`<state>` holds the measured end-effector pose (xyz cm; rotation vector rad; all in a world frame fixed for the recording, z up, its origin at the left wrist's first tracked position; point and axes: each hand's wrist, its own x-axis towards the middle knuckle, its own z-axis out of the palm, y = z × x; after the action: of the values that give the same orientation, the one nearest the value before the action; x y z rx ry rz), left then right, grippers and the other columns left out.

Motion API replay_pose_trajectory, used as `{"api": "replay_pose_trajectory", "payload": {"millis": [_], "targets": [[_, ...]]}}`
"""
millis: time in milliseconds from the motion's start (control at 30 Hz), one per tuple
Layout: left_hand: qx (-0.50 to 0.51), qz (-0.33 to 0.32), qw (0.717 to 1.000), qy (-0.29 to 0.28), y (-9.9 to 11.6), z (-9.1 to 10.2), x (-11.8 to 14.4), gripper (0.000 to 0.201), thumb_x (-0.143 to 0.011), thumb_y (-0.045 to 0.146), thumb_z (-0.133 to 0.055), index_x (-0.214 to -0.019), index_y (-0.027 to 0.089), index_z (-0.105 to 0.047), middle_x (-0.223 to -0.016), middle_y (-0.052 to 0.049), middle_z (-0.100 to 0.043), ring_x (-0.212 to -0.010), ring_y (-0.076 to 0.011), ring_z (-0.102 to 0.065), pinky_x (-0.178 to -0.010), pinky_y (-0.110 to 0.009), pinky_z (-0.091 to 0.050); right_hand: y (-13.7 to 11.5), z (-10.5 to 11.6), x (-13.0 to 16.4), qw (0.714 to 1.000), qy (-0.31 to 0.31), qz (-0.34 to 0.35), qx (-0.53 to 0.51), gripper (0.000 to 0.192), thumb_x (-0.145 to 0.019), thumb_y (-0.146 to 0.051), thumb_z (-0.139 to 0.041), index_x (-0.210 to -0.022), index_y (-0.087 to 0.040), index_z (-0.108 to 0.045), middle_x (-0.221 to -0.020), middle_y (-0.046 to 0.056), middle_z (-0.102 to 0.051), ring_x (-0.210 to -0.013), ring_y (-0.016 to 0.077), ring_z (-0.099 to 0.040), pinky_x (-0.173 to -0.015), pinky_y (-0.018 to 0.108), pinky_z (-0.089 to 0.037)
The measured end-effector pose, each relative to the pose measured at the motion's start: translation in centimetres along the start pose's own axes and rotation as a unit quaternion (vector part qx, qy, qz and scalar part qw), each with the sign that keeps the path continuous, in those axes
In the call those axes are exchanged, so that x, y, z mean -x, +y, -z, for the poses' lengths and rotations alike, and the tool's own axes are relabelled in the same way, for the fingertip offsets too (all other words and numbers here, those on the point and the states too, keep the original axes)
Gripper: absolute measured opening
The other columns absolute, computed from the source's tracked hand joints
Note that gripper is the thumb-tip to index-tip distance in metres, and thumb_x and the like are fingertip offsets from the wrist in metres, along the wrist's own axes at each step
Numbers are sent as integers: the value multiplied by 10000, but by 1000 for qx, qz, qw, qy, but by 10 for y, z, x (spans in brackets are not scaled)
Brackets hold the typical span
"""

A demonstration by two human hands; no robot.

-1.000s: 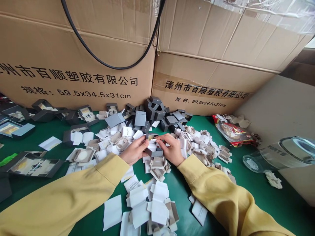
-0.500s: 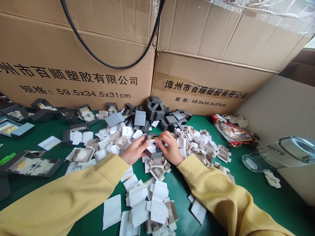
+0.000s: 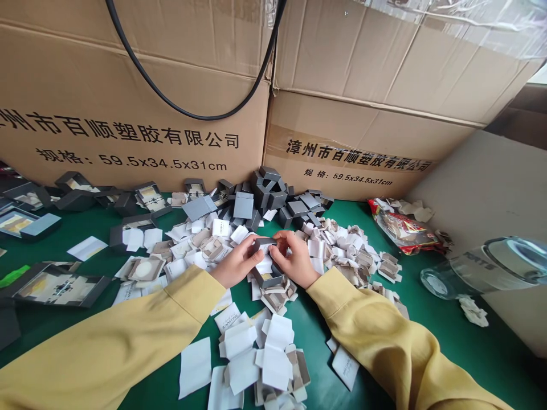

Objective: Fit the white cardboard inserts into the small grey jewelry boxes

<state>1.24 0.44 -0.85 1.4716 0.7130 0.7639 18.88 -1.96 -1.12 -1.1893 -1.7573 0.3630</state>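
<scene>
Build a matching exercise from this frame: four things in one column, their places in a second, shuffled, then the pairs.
Things:
1. small grey box
2. glass jar
3. red snack packet
4. black cable

Places:
A. hanging across the cardboard cartons
B. lying on its side at the far right
C. between the left hand and right hand
D. on the green table, by the right carton

Pairs: 1-C, 2-B, 3-D, 4-A

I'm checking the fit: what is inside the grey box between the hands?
The grey box shows a white insert in its open top. The left hand and right hand cover its sides; anything beneath the insert is hidden.
</scene>
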Motion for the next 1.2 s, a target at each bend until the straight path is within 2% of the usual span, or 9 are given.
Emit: {"api": "replay_pose_trajectory", "payload": {"millis": [167, 300, 433, 533, 633, 833, 967, 1100, 1200], "targets": [[24, -19, 999, 28, 5, -2, 1, 401, -706, 393, -675, -1037, 191, -573, -848, -29, -605, -827, -200, -563, -718, -278, -445, -1, 0, -1, 1000, -9, 10, 13, 137, -814, -279, -532, -916, -189, -545, -699, -8, -566, -575, 110, -510, -557, 231, -439], [79, 20, 993, 84, 4, -5, 0, 346, -687, 379, -692, -956, 189, -586, -832, -26, -629, -798, -194, -589, -693, -274, -458, -1, 2, -2, 999, -35, 14, -2, 201, -857, -335, -526, -993, -190, -555, -743, 16, -607, -622, 130, -540, -590, 248, -454], [162, 71, 976, 128, 8, -7, -1, 315, -734, 423, -634, -920, 178, -564, -803, -26, -656, -673, -174, -619, -629, -290, -482, 1, 3, -5, 998, -40, 37, 22, 214, -897, -332, -470, -1020, -182, -559, -885, 60, -638, -788, 171, -563, -722, 302, -462], [223, 78, 959, 154, 15, -7, -1, 306, -739, 431, -619, -871, 159, -573, -782, -37, -673, -667, -182, -642, -628, -298, -495, 4, 2, -7, 991, -99, 69, 65, 170, -884, -305, -492, -941, -187, -600, -926, 65, -644, -857, 192, -539, -795, 340, -438], [247, 80, 949, 180, 20, -7, -2, 313, -731, 427, -622, -845, 139, -577, -794, -57, -682, -670, -184, -651, -590, -280, -489, 6, 1, -7, 976, -166, 100, 95, 146, -867, -290, -519, -885, -195, -629, -914, 51, -652, -827, 186, -519, -781, 343, -423], [258, 80, 945, 185, 20, -7, -2, 301, -744, 406, -617, -856, 130, -575, -798, -68, -689, -658, -176, -655, -563, -262, -483, 3, 9, -10, 972, -173, 156, 45, 214, -906, -299, -439, -928, -197, -625, -999, 63, -626, -900, 192, -511, -814, 361, -402], [261, 80, 943, 188, 19, -7, -2, 312, -757, 404, -604, -893, 125, -566, -811, -80, -693, -656, -192, -663, -516, -263, -476, 2, 13, -13, 941, -256, 214, 62, 212, -830, -379, -559, -923, -199, -619, -879, 51, -610, -839, 196, -508, -739, 339, -401], [258, 83, 944, 186, 20, -7, -1, 299, -764, 391, -595, -902, 126, -566, -857, -89, -697, -675, -205, -675, -522, -274, -484, 4, 11, -13, 941, -275, 189, 57, 151, -831, -332, -576, -894, -205, -629, -821, 25, -616, -798, 172, -511, -720, 306, -389], [255, 81, 946, 183, 19, -7, -2, 304, -761, 395, -595, -898, 123, -575, -864, -90, -698, -675, -204, -678, -540, -281, -492, 4, 11, -14, 942, -278, 185, 33, 177, -847, -366, -563, -852, -203, -632, -757, 17, -615, -755, 159, -515, -716, 297, -386]]}}
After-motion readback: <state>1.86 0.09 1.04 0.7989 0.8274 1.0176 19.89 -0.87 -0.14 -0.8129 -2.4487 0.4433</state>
